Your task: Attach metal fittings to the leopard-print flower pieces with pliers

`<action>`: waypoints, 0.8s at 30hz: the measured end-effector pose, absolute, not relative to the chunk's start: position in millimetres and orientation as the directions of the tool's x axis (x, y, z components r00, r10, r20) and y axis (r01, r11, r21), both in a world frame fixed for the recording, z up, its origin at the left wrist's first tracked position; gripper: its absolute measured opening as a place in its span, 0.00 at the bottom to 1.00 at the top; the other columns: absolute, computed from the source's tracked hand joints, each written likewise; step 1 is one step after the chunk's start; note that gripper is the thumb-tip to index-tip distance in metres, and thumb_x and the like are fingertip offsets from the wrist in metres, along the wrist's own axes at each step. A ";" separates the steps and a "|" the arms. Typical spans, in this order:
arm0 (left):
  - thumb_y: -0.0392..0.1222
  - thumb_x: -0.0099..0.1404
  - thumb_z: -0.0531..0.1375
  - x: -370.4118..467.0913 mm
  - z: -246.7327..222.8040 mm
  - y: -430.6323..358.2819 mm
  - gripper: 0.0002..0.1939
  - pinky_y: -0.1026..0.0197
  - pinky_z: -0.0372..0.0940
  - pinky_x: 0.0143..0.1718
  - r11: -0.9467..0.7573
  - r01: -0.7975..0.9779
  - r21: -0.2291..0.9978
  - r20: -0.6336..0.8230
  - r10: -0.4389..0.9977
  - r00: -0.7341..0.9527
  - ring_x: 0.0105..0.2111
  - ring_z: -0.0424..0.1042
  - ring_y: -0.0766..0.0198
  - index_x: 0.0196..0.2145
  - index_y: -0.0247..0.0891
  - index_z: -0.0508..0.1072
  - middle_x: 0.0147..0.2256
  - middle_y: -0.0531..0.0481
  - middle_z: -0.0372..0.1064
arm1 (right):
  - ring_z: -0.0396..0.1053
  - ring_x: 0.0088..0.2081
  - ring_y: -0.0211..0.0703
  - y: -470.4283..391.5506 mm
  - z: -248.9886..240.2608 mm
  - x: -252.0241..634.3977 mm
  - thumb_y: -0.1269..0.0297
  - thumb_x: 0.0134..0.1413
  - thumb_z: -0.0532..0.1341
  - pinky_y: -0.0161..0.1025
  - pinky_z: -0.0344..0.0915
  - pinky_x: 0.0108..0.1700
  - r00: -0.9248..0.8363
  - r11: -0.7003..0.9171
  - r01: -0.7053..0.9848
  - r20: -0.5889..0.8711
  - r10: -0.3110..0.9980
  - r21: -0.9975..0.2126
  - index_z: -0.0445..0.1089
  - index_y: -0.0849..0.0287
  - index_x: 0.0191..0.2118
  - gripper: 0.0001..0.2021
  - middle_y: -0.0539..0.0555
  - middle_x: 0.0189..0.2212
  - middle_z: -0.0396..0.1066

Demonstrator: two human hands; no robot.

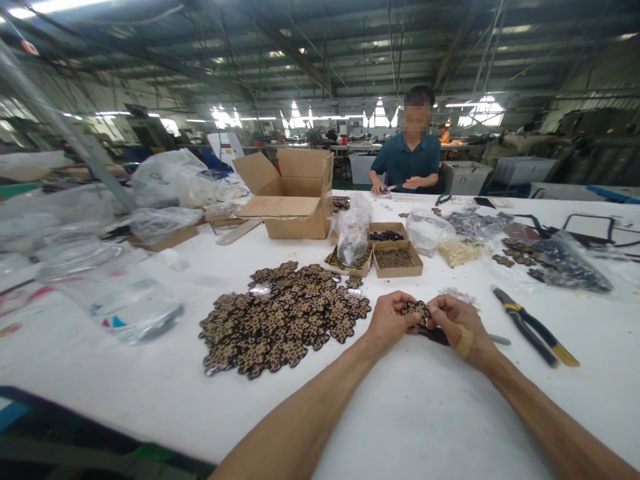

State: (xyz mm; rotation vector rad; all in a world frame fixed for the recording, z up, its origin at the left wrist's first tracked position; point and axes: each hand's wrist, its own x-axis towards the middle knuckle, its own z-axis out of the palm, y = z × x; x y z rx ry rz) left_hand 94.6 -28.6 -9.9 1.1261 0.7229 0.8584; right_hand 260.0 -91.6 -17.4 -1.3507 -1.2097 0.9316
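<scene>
My left hand (393, 322) pinches the left side of a small leopard-print piece (416, 311) with a dark edge. The fingers of my right hand (457, 325) close on the right side of the same piece. Under my right hand lies a dark-handled tool (434, 335), its grey end (500, 340) showing to the right. Left of my hands spreads a large heap of leopard-print pieces (280, 317) on the white table (165, 393). Small silvery bits (459, 293) lie just beyond my right hand.
Pliers (533, 327) lie at the right. Small boxes (397, 260) of parts and an open carton (295, 217) stand beyond the heap. Plastic bags (570, 260) lie at the right, more (125, 300) at the left. Across the table, a person (410, 160) handles something.
</scene>
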 end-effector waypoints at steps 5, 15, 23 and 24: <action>0.40 0.45 0.74 98.6 -20.3 -26.0 0.20 0.61 0.71 0.29 0.089 -0.197 0.976 0.008 0.896 0.444 0.25 0.74 0.64 0.34 0.32 0.74 0.28 0.47 0.76 | 0.68 0.29 0.44 -92.8 -15.1 261.9 0.47 0.59 0.63 0.39 0.63 0.32 0.208 0.077 0.231 0.127 0.970 -0.970 0.70 0.58 0.36 0.16 0.52 0.27 0.71; 0.37 0.51 0.70 94.9 -22.7 -21.5 0.12 0.64 0.67 0.33 -0.197 -0.032 0.980 0.194 0.899 0.394 0.29 0.72 0.65 0.34 0.33 0.76 0.30 0.48 0.76 | 0.65 0.28 0.41 -93.0 -13.3 262.6 0.50 0.59 0.63 0.37 0.60 0.30 0.168 0.111 0.290 0.165 0.972 -0.951 0.71 0.57 0.36 0.14 0.51 0.28 0.69; 0.39 0.60 0.65 87.9 -7.3 -32.5 0.06 0.63 0.63 0.33 -0.434 0.161 0.887 0.340 0.847 0.408 0.30 0.71 0.64 0.36 0.36 0.79 0.31 0.49 0.76 | 0.63 0.28 0.41 -96.7 -5.6 261.1 0.49 0.57 0.63 0.37 0.59 0.29 0.160 0.120 0.325 0.180 0.971 -0.938 0.70 0.57 0.33 0.15 0.51 0.28 0.69; 0.39 0.60 0.65 87.0 -4.9 -33.8 0.06 0.63 0.64 0.34 -0.456 0.175 0.872 0.357 0.840 0.409 0.31 0.71 0.64 0.36 0.37 0.79 0.32 0.49 0.76 | 0.63 0.28 0.41 -97.2 -3.9 260.9 0.49 0.57 0.63 0.37 0.59 0.29 0.160 0.119 0.328 0.179 0.971 -0.937 0.70 0.57 0.33 0.15 0.52 0.29 0.69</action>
